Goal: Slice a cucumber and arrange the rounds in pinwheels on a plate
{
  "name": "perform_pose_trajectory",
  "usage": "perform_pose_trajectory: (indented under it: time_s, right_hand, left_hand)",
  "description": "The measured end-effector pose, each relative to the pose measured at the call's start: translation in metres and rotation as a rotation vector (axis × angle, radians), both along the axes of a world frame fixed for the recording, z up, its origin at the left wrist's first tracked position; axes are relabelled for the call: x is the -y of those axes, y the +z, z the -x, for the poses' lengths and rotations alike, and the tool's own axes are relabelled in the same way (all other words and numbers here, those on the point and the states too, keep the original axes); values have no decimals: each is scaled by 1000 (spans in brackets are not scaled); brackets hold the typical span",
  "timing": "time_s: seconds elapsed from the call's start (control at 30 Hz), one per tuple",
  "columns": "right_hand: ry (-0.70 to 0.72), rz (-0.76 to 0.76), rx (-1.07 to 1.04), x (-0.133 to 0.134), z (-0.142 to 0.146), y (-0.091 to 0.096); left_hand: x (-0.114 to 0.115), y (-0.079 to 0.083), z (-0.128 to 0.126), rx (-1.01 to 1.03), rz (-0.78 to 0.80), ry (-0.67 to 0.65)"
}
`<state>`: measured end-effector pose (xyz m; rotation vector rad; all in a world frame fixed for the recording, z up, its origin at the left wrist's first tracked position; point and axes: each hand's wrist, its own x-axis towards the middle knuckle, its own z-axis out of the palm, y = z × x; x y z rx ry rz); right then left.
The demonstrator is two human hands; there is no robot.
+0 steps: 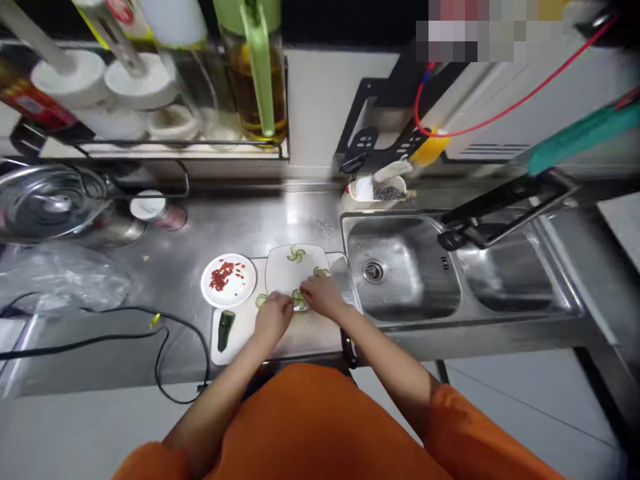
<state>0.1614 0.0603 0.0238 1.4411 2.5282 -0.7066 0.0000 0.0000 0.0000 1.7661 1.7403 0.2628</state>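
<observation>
A white square plate (280, 267) lies on a cutting board (310, 337). Thin cucumber slices (296, 253) form a pinwheel near its far edge, with similar slices at its right and near edges. At the plate's near-left corner, my left hand (274, 320) has its fingers pinched together; what they hold is too small to make out. My right hand (323, 293) reaches over the plate's right side, fingertips closed beside the near cucumber slices (299, 299). More cucumber slices (261, 301) lie left of the plate. A cut cucumber piece (226, 330) rests on the board's left side.
A round white plate (237, 293) with chopped red bits stands left. A knife (349, 345) lies along the board's right side, dark handle toward me. Beyond it is a double sink (405, 267). A black cable (175, 327) crosses the counter; a bottle rack (200, 150) hangs behind.
</observation>
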Motion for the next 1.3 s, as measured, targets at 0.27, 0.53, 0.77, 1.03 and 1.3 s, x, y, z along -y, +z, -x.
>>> perform_pose_trajectory:
  time_s: [0.27,0.53,0.77,1.03,1.3]
  right_hand:
    - [-131,12,2,14,-13,12]
    - [-160,19,-26,38,-8,10]
    - [-144,1,-58,49,-5,8]
    - [-157,30,-84,50,-3,10]
    - [-169,32,-397,39,17,-1]
  left_hand:
    - [10,17,46,-142,-15,221]
    - [19,22,49,-394,151,225]
    - [19,18,42,-406,145,236]
    - [22,12,43,-308,79,331]
    - [23,22,58,175,16,278]
